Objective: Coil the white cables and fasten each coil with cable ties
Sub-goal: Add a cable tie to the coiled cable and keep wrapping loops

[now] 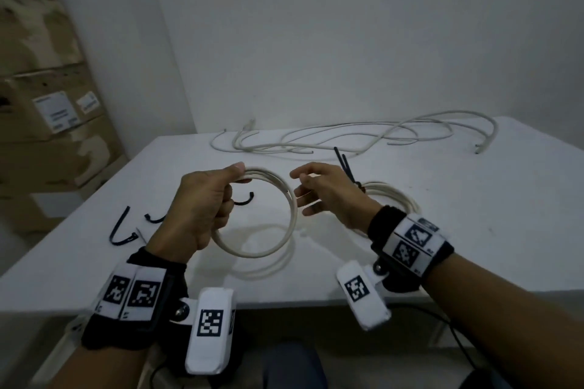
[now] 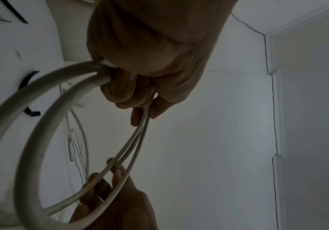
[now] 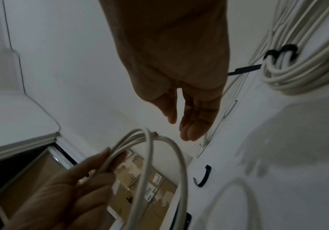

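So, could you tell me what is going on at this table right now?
A person is coiling white cables. Their left hand grips a coil held up above the white table; no tie is on it yet. The right hand is open beside the coil, holding nothing. A finished coil, already bound with a black cable tie, lies on the table past the right hand. Loose cable ties lie to the left, and uncoiled cables wait along the far edge.
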Tool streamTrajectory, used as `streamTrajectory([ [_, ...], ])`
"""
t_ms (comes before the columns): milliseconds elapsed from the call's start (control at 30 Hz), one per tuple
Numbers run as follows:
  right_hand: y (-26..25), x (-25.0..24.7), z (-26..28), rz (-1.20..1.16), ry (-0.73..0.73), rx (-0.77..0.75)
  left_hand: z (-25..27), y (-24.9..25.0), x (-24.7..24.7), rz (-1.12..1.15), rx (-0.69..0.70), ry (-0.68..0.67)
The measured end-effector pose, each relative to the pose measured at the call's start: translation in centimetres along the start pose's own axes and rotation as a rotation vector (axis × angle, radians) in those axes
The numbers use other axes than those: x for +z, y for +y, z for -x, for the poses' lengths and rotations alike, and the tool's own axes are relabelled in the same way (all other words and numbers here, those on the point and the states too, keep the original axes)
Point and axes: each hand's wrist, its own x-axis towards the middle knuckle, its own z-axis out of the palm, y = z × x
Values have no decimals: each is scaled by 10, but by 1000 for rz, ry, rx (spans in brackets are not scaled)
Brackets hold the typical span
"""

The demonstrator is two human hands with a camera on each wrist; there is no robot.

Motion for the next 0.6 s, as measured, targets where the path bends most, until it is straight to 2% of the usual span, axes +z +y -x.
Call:
streamTrajectory([
  [267,-5,58,-70,822,-353,91,-14,-5,-39,15,-20,63],
  [433,-9,81,-94,1095,-479,178,-19,-9,-55,58,-54,63],
  [500,-9,85,-95,1174,-493,148,-20,-10,-60,65,-66,58],
  [600,-9,84,-88,1288,-466,9,-20,-10,-61,78,-74,49],
])
